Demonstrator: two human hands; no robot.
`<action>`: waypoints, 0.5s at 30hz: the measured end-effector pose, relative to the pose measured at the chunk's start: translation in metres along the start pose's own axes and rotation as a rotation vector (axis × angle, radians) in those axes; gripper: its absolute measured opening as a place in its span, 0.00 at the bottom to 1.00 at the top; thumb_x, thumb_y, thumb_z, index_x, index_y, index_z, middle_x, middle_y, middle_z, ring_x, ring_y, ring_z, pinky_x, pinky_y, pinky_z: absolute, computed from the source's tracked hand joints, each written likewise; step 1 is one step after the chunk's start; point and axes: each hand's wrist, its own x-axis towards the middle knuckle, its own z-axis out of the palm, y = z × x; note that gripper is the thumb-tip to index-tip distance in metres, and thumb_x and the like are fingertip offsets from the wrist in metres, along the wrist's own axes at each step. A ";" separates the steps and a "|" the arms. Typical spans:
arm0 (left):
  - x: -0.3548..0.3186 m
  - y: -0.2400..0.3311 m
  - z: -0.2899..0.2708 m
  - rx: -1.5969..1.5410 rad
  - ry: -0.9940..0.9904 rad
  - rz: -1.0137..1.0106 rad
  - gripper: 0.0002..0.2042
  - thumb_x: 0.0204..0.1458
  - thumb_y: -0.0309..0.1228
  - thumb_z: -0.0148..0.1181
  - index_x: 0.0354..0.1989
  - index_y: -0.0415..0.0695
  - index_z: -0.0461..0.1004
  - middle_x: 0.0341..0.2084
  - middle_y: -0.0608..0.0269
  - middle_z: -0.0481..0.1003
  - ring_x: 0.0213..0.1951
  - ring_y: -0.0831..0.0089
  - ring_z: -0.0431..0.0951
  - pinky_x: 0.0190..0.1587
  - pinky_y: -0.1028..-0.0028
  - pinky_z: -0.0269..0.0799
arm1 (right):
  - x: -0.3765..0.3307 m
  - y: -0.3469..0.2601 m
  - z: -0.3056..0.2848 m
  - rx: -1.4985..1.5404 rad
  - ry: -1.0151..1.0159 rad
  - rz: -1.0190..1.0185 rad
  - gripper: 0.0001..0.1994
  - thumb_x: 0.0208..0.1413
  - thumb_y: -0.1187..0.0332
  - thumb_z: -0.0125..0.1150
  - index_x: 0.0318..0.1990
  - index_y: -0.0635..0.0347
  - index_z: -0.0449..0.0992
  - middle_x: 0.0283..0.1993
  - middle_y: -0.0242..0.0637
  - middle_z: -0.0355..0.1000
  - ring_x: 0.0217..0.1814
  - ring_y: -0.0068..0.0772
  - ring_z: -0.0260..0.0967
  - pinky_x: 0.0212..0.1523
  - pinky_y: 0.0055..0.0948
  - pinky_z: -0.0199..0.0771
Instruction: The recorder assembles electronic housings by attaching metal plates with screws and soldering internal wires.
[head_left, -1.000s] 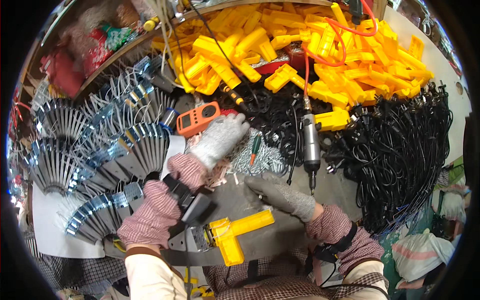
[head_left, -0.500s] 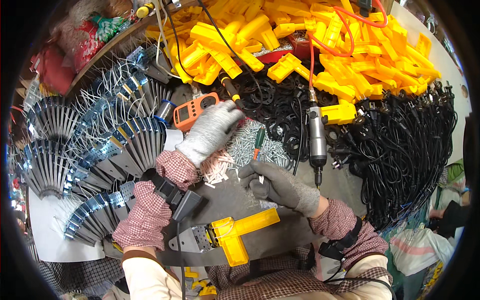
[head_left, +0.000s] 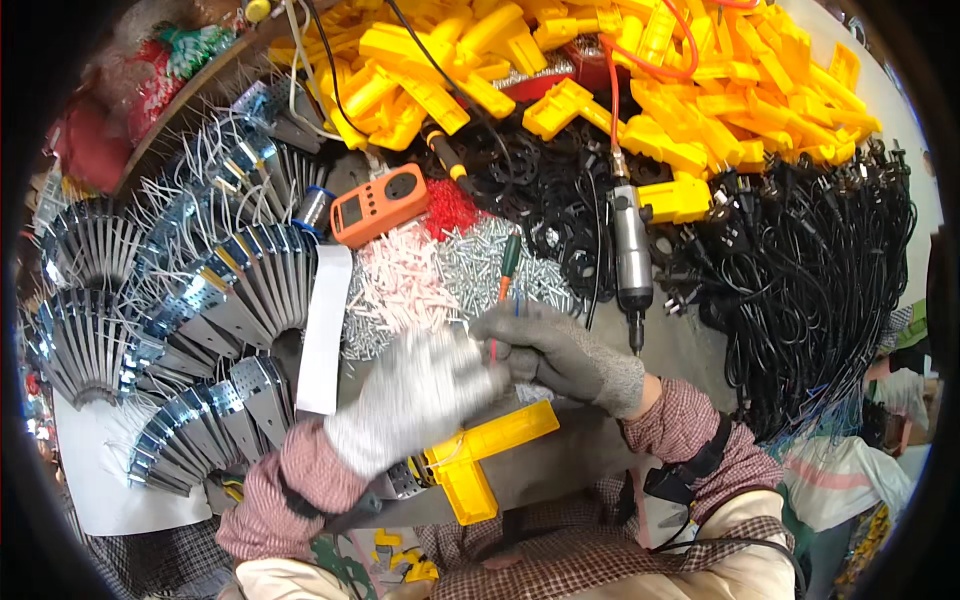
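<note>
Two gloved hands meet just above the yellow plastic L-shaped housing [head_left: 480, 455], which lies on the grey tabletop [head_left: 690, 350] at the person's near edge with a small metal fitting at its left end. The left hand [head_left: 415, 400], in a pale knit glove, is blurred, so whether its fingers are apart or closed cannot be told; it sits over the housing's upper arm. The right hand [head_left: 560, 350], in a grey glove, is pinched together on thin red and blue wire ends [head_left: 495, 335], it seems, though the grip is small in view. The likeliest slip is a wire end escaping the pinch, since gloves dull the feel of such fine strands. The heap of small silver screws and pink plastic bits [head_left: 430, 285] lies just beyond the hands, so a sweeping wrist could scatter them. The grey pneumatic screwdriver [head_left: 632, 260], lying near the right hand, could be knocked and roll.
</note>
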 end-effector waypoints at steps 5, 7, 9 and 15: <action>-0.038 0.033 -0.019 0.188 -0.061 0.143 0.18 0.43 0.33 0.60 0.45 0.50 0.79 0.27 0.73 0.68 0.29 0.77 0.71 0.30 0.74 0.68 | -0.005 -0.005 0.002 -0.062 0.179 -0.087 0.16 0.65 0.58 0.59 0.48 0.64 0.75 0.28 0.22 0.65 0.21 0.10 0.51 0.25 0.16 0.54; -0.041 0.033 -0.019 0.217 -0.074 0.132 0.17 0.43 0.32 0.59 0.45 0.51 0.79 0.28 0.73 0.68 0.30 0.77 0.70 0.30 0.75 0.68 | -0.014 -0.009 0.010 -0.219 0.022 0.016 0.15 0.65 0.59 0.60 0.48 0.63 0.75 0.32 0.25 0.69 0.29 0.13 0.59 0.31 0.16 0.61; -0.043 0.036 -0.019 0.255 -0.059 0.150 0.16 0.42 0.31 0.59 0.43 0.51 0.80 0.27 0.73 0.68 0.30 0.77 0.70 0.29 0.74 0.67 | -0.016 -0.006 0.010 -0.323 -0.055 0.029 0.12 0.65 0.62 0.61 0.47 0.62 0.75 0.36 0.27 0.71 0.35 0.15 0.66 0.37 0.17 0.68; -0.047 0.026 -0.002 -0.028 0.175 -0.075 0.14 0.44 0.29 0.63 0.41 0.44 0.80 0.32 0.65 0.72 0.34 0.69 0.74 0.34 0.72 0.70 | -0.019 0.000 0.024 -0.476 0.131 -0.084 0.11 0.64 0.63 0.62 0.42 0.62 0.75 0.35 0.30 0.73 0.35 0.16 0.69 0.36 0.18 0.72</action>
